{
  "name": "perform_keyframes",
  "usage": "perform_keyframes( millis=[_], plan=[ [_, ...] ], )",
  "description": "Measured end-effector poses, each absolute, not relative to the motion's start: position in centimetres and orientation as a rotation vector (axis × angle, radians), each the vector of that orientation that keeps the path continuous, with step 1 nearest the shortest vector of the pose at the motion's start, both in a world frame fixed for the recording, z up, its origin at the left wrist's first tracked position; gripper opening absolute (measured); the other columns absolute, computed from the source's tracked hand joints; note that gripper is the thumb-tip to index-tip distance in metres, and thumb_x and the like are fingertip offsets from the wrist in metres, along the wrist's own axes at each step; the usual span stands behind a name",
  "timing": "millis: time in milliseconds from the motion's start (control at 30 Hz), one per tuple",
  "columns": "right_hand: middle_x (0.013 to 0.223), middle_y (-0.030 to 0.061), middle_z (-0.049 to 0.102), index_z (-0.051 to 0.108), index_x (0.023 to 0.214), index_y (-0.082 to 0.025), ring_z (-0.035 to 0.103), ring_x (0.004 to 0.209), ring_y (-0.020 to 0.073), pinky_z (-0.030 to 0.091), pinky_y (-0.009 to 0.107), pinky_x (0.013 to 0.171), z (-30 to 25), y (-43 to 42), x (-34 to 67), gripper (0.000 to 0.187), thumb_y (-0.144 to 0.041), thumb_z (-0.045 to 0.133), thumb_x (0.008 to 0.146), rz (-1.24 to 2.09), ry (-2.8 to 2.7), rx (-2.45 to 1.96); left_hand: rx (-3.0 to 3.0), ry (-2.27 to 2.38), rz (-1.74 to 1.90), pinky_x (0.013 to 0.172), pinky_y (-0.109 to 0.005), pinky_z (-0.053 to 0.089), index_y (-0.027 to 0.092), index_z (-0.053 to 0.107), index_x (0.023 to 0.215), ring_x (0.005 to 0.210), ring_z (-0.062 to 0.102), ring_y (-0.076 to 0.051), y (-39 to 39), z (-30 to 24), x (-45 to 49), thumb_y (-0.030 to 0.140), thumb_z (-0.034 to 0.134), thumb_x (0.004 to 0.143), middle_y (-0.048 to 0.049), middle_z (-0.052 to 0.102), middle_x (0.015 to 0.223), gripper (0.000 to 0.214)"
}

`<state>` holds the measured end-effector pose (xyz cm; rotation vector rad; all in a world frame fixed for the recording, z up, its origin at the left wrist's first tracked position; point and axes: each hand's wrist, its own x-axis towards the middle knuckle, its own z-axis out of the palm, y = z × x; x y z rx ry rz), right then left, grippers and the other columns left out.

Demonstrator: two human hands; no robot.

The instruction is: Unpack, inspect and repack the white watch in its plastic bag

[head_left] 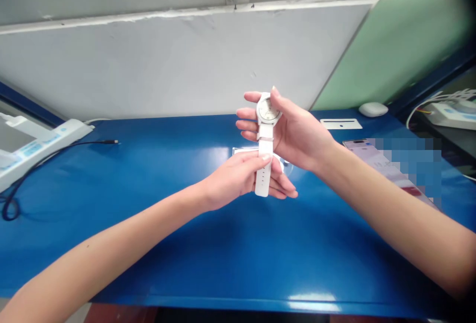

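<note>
A white wristwatch (269, 110) with a round dial and a white strap is held up over the blue table. My right hand (293, 130) lies behind it, its thumb against the case and its fingers showing past the left side. Lower down, my left hand (241, 174) pinches the strap's long holed end between thumb and fingers. The strap hangs nearly upright, its tip pointing toward me. Behind my hands a flat white and clear item (284, 164) lies on the table, mostly hidden.
The blue table (167, 243) runs up to a grey panel. At left are a white power strip (40, 144) and a black cable (107, 141). To the right lie a white rounded case (373, 109), a white card (341, 124) and a phone (379, 164), partly blurred out.
</note>
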<state>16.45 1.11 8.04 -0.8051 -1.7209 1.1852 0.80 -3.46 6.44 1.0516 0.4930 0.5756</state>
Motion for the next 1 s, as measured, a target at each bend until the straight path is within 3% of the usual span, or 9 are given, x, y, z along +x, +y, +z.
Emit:
perform_keyframes(
  millis=[200,367,500,667,800,1000],
  plan=[
    [0.108,0.0099,0.073,0.061,0.110,-0.017,0.071,0.099,0.0227,0.061,0.041,0.088,9.0,1.5,17.2,0.037,-0.043,0.037,0.101,1.677,-1.171,-0.731,0.987,0.500,0.600,0.090,-0.042,0.055,0.010,0.067,0.095,0.091,0.073,-0.025,-2.0,6.9,1.8,0.034,0.053,0.097,-0.0132,0.075,0.090,0.028],
    [0.104,0.0090,0.074,0.060,0.115,-0.015,0.072,0.099,0.0193,0.060,0.033,0.089,9.2,2.0,17.8,0.030,-0.029,0.038,0.101,1.855,-0.882,-0.709,0.946,0.432,0.599,0.088,-0.039,0.054,0.007,0.069,0.104,0.089,0.073,-0.024,-1.0,6.0,2.6,0.035,0.059,0.094,-0.0157,0.074,0.095,0.031],
    [0.105,0.0110,0.074,0.060,0.117,-0.014,0.072,0.101,0.0186,0.058,0.032,0.091,8.6,2.3,17.6,0.036,-0.032,0.033,0.103,1.928,-0.883,-0.678,0.923,0.416,0.558,0.092,-0.040,0.053,0.006,0.069,0.107,0.094,0.072,-0.026,-1.0,5.7,2.1,0.033,0.059,0.096,-0.0176,0.074,0.100,0.031],
    [0.105,0.0074,0.075,0.058,0.122,-0.022,0.073,0.093,0.0186,0.058,0.038,0.090,7.9,2.8,17.6,0.039,-0.039,0.028,0.104,1.984,-0.954,-0.638,0.841,0.436,0.561,0.094,-0.042,0.052,0.005,0.068,0.109,0.096,0.072,-0.027,-0.6,4.8,1.8,0.031,0.056,0.097,-0.0198,0.073,0.104,0.031],
    [0.108,0.0125,0.075,0.064,0.112,-0.013,0.074,0.090,0.0193,0.057,0.037,0.091,7.4,3.3,18.0,0.047,-0.039,0.025,0.104,2.015,-0.908,-0.728,0.798,0.454,0.542,0.094,-0.043,0.052,0.002,0.067,0.110,0.097,0.072,-0.028,-0.4,3.9,2.2,0.029,0.053,0.098,-0.0230,0.072,0.107,0.033],
    [0.114,0.0192,0.072,0.067,0.108,-0.004,0.071,0.104,0.0227,0.053,0.034,0.098,6.6,4.0,18.7,0.051,-0.039,0.031,0.103,2.130,-0.920,-0.774,0.787,0.494,0.560,0.091,-0.042,0.054,0.001,0.068,0.106,0.094,0.073,-0.029,-0.6,3.7,2.5,0.029,0.056,0.097,-0.0246,0.071,0.107,0.032]
  ],
)
